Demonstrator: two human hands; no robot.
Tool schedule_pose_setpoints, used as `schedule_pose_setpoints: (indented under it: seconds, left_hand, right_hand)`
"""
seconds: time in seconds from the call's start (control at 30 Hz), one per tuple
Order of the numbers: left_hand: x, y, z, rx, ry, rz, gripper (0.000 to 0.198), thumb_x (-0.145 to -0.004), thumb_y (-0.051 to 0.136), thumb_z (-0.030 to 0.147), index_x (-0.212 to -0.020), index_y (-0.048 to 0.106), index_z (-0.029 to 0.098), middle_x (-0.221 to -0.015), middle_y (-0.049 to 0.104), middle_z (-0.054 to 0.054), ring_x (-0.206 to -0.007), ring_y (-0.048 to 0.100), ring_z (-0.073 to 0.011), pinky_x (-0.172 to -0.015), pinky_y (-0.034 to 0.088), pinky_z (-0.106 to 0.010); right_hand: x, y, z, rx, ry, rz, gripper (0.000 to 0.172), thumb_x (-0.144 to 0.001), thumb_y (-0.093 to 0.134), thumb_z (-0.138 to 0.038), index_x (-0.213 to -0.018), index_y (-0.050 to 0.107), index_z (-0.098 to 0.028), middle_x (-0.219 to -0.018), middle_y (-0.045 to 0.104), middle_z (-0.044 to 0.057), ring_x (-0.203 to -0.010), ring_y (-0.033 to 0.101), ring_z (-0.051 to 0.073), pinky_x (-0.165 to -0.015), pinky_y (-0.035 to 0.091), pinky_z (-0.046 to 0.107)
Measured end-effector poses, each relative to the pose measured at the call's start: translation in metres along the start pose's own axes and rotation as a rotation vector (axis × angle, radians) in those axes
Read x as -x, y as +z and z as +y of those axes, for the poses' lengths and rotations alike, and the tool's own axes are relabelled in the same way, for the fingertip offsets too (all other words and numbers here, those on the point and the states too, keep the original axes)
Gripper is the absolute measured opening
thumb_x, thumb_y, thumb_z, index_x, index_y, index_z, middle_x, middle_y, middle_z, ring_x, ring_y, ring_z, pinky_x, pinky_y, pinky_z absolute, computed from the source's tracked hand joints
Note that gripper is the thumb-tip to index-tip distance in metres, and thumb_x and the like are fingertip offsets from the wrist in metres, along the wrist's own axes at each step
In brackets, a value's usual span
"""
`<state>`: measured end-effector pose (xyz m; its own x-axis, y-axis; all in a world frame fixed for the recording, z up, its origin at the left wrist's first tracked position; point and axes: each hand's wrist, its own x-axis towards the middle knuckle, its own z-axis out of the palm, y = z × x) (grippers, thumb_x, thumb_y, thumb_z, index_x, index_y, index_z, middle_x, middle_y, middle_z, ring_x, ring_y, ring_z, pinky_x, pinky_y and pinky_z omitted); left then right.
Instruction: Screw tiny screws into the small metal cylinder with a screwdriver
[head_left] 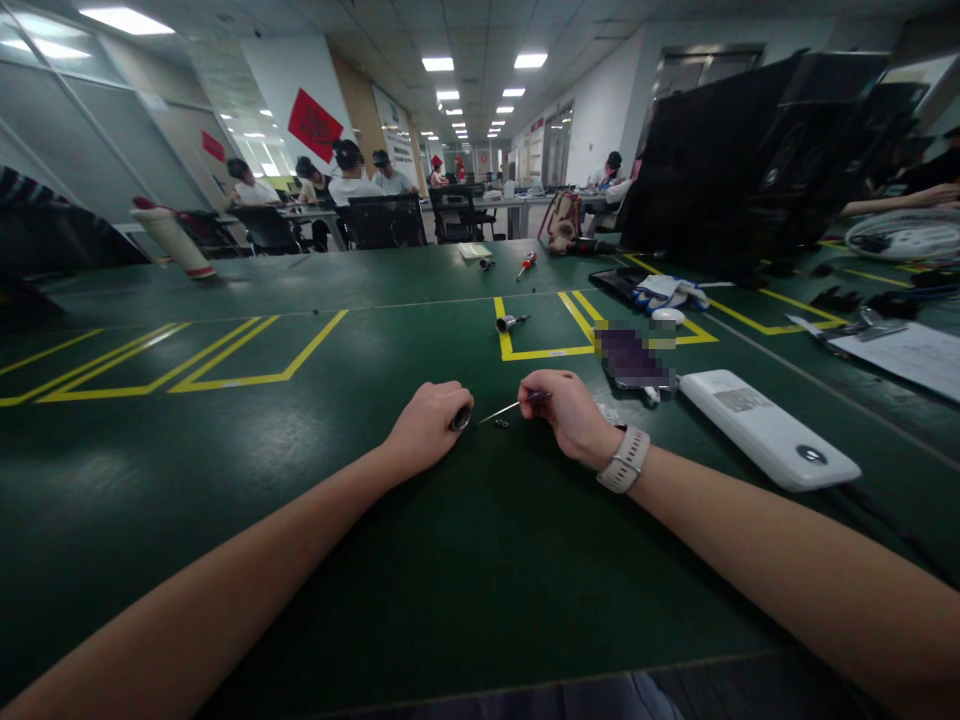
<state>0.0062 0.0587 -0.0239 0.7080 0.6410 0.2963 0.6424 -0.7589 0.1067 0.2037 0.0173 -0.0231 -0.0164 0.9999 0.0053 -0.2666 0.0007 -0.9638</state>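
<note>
One cylinder (460, 418) in left hand (426, 426), one slim tool (515, 405) in right hand (568, 414)

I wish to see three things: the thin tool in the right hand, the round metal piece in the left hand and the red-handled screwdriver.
Thin tool (507, 409): head view, on its metal shaft.
Round metal piece (460, 419): head view, on its open end.
Red-handled screwdriver (529, 260): head view, on its handle.

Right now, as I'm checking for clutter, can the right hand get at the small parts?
Likely yes: the small parts lie near the right hand, no clutter between, though the tool it holds may hamper a pinch.
</note>
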Motion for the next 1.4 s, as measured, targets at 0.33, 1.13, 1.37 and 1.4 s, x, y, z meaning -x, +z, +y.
schedule_pose_setpoints:
  seconds: [0.33,1.13,1.37,1.4]
  left_hand:
    - [0.002,0.002,-0.004,0.155,-0.001,0.129,0.004,-0.081,0.051,0.019,-0.079,0.052,0.017,-0.083,0.06,-0.004,-0.078,0.056,-0.0174,-0.072,0.043,-0.033]
    - [0.0,-0.003,-0.007,0.062,-0.164,0.307,0.025,-0.076,0.062,0.042,-0.076,0.056,0.018,-0.086,0.062,-0.006,-0.081,0.055,-0.0218,-0.074,0.041,-0.036]
    - [0.007,-0.013,-0.009,0.035,-0.388,0.319,0.037,-0.078,0.055,0.055,-0.087,0.058,0.019,-0.083,0.061,-0.004,-0.073,0.057,-0.019,-0.061,0.041,-0.029]
    - [0.007,-0.015,-0.01,0.032,-0.418,0.327,0.039,-0.077,0.055,0.057,-0.087,0.058,0.019,-0.082,0.062,-0.004,-0.072,0.058,-0.0191,-0.06,0.04,-0.029]
  right_hand:
    - [0.002,0.004,-0.003,0.032,-0.044,0.133,0.017,-0.061,0.053,-0.02,-0.045,0.053,-0.018,-0.043,0.046,-0.003,-0.047,0.042,0.01,-0.05,0.031,0.026]
    - [0.001,0.006,0.004,0.367,-0.154,0.082,0.013,-0.076,0.056,-0.018,-0.089,0.06,-0.018,-0.083,0.063,0.003,-0.077,0.059,0.016,-0.071,0.044,0.033]
    - [0.025,0.015,0.01,1.017,-0.412,-0.472,0.034,-0.079,0.047,-0.001,-0.108,0.055,-0.019,-0.111,0.062,0.009,-0.1,0.058,0.021,-0.083,0.044,0.036]
    - [0.029,0.017,0.008,1.071,-0.483,-0.536,0.033,-0.079,0.047,-0.001,-0.106,0.056,-0.018,-0.111,0.062,0.01,-0.102,0.058,0.021,-0.083,0.044,0.036]
